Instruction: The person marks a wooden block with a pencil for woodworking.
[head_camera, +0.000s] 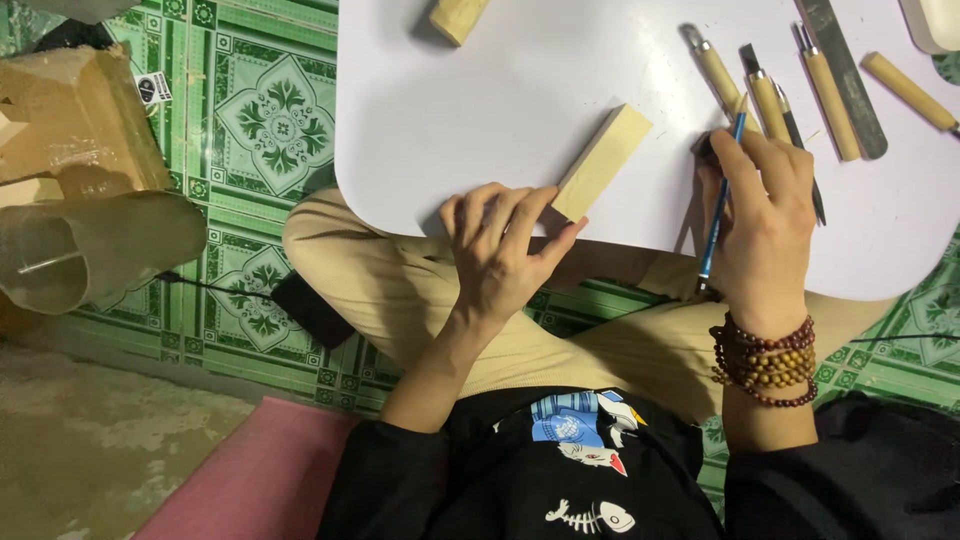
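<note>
A pale rectangular wood block (603, 160) lies slanted on the white table (520, 90). My left hand (505, 250) rests at the table's near edge, fingers apart, with fingertips touching the block's near end. My right hand (762, 215) is closed around a blue pencil (716, 205) that points up and away. Just beyond that hand lie several carving tools with wooden handles (765, 100). Brown bead bracelets (768, 358) circle my right wrist.
Another wood piece (458, 17) sits at the table's far edge. A metal ruler (846, 75) lies among the tools. On the green patterned floor tiles at the left stand a cardboard box (75, 115) and a clear plastic container (90, 250). My crossed legs are under the table.
</note>
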